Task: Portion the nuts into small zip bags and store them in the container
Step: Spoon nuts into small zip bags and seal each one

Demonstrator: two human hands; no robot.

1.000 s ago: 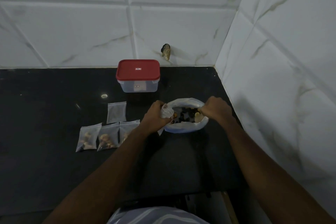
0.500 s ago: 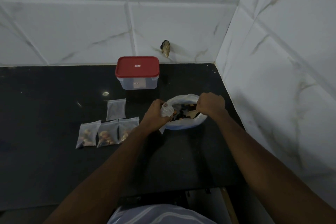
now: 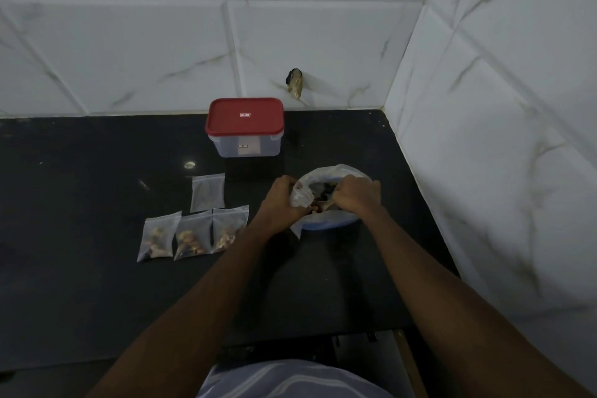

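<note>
We look down on a black worktop [image 3: 80, 284] in a corner, white veined tiles on back wall [image 3: 129, 42] and right wall [image 3: 517, 123], a dark chipped hole [image 3: 295, 83] low in the back wall, dim light, one glint [image 3: 189, 165] on the worktop.

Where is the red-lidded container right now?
In the head view, the container stands closed at the back of the black counter near the tiled wall, behind the empty zip bag and back-left of the nut bag.
</note>
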